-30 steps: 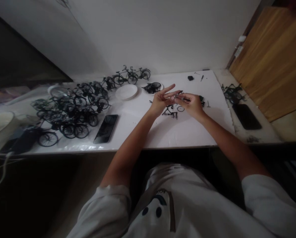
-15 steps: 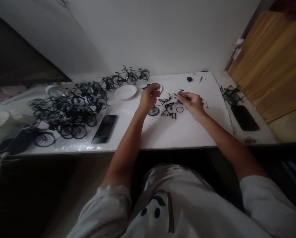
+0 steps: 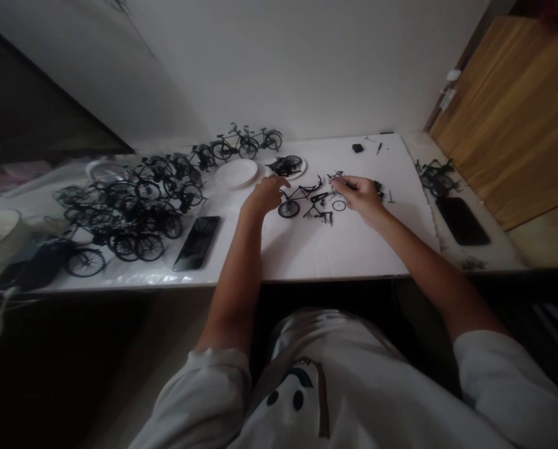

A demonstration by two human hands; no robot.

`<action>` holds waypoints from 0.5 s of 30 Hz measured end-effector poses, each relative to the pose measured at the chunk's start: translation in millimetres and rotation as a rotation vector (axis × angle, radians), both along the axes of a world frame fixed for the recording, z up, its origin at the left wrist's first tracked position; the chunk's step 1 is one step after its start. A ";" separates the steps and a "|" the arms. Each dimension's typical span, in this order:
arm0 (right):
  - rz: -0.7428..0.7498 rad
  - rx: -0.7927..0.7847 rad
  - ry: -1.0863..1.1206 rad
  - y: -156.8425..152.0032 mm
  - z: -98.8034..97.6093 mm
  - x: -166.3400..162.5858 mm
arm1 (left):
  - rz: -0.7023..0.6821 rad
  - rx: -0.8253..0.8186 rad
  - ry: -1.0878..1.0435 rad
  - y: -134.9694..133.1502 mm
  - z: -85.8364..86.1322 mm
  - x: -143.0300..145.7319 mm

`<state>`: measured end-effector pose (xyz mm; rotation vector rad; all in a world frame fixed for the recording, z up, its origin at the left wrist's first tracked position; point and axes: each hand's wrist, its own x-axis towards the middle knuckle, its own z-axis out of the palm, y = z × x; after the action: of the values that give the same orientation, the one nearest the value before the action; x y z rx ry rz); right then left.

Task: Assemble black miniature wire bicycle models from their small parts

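My left hand (image 3: 266,193) is held over the board, its fingers apart and apparently holding nothing. Just right of its fingertips lies a partly built miniature bicycle (image 3: 288,207), a black frame with one wheel attached. My right hand (image 3: 360,196) is closed in a pinch around a thin dark rod (image 3: 350,183), whose exact kind is too small to make out. Between the hands lie loose black bicycle parts (image 3: 320,216) and a single thin wheel ring (image 3: 339,205). Small pieces by the right fingertips are partly hidden.
Many finished miniature bicycles (image 3: 138,187) crowd the left side. A phone (image 3: 197,243), a white lid (image 3: 237,173) and a dish of black parts (image 3: 300,174) sit on the white board (image 3: 367,249). Another phone (image 3: 462,221) lies at right, near a wooden panel (image 3: 531,118).
My left hand has moved left and toward me, away from the dish, uncovering the black parts in it. My right hand has stayed nearly in place, still pinching the rod.
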<state>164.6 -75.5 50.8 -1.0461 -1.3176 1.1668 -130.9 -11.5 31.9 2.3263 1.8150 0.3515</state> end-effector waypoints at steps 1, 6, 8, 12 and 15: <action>0.011 0.002 0.001 0.0 -0.4 0.1 | 0.013 -0.018 0.008 0.2 -1.6 -0.5; 0.038 0.008 0.005 -0.5 -1.5 0.7 | 0.005 -0.058 0.032 1.1 -5.6 3.9; 0.040 0.004 0.002 -0.5 -1.7 0.3 | 0.002 -0.062 0.034 1.7 -5.5 6.4; 0.049 0.008 0.006 -0.4 -1.8 -0.6 | -0.016 -0.030 -0.037 1.4 -2.9 12.4; 0.064 -0.001 0.018 -0.2 -1.2 -0.7 | -0.018 -0.012 -0.147 -1.9 1.6 19.8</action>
<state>163.9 -75.7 49.6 -0.9982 -1.3445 1.2224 -111.1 -13.4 33.5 2.2427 1.7223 0.4938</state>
